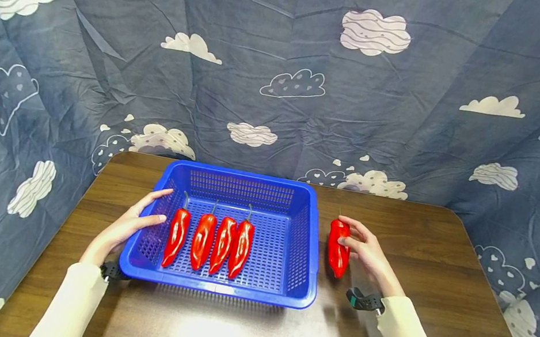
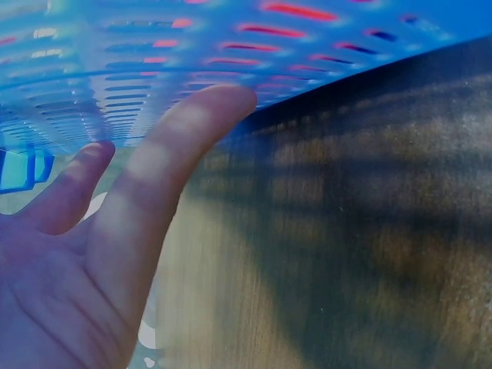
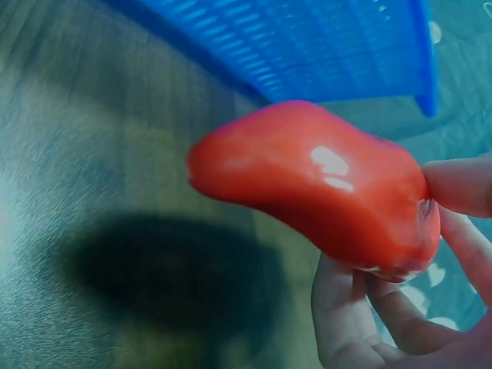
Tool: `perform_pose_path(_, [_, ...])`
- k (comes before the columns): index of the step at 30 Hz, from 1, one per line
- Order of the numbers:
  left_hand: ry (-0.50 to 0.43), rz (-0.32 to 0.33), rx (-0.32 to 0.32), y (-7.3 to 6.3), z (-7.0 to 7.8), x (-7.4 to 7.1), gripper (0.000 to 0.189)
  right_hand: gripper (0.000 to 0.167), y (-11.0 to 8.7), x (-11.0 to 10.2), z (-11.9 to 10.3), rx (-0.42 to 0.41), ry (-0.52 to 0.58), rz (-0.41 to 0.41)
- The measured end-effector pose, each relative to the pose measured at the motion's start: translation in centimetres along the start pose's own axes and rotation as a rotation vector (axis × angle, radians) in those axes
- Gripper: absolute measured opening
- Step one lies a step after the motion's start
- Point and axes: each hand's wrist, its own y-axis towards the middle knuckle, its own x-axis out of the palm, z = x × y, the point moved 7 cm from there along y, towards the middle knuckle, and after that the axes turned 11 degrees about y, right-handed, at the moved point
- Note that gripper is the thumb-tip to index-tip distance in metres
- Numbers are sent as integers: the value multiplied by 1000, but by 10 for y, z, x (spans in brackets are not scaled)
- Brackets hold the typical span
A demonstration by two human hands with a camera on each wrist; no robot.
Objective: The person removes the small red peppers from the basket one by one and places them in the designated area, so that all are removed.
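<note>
A red pepper point(image 1: 339, 249) with a green stem hangs from my right hand point(image 1: 367, 252), pinched between thumb and fingers near its stem end. In the right wrist view, the held pepper point(image 3: 315, 184) is above the table, its shadow below it. My left hand point(image 1: 133, 224) is at the left side of a blue perforated basket point(image 1: 262, 293), with fingers fairly straight. The left wrist view shows the thumb point(image 2: 146, 207) against the slotted blue wall; whether it presses there is unclear. Several red peppers point(image 1: 203, 241) lie side by side in the basket's left and middle part, stems pointing away.
The brown wooden table point(image 1: 421, 243) extends right of the basket and in front, where it reflects bright light. A dark blue cloth point(image 1: 297, 126) printed with clouds hangs behind the table and at both sides. Each wrist wears a black strap point(image 1: 365, 300).
</note>
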Motion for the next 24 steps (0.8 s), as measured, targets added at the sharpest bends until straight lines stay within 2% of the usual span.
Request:
perform_pose_path(4, [1,0,-1,0,0,0,62,45,4,-2,10,-13,-5,1])
perform_pose_path(14, [11,5,-3,2,0,0,62,53,8,-3,27,68,-29,62])
perform_pose_path(24, [7,10,-2,0,0,0,62,52,12,-2,31,47,-73,78])
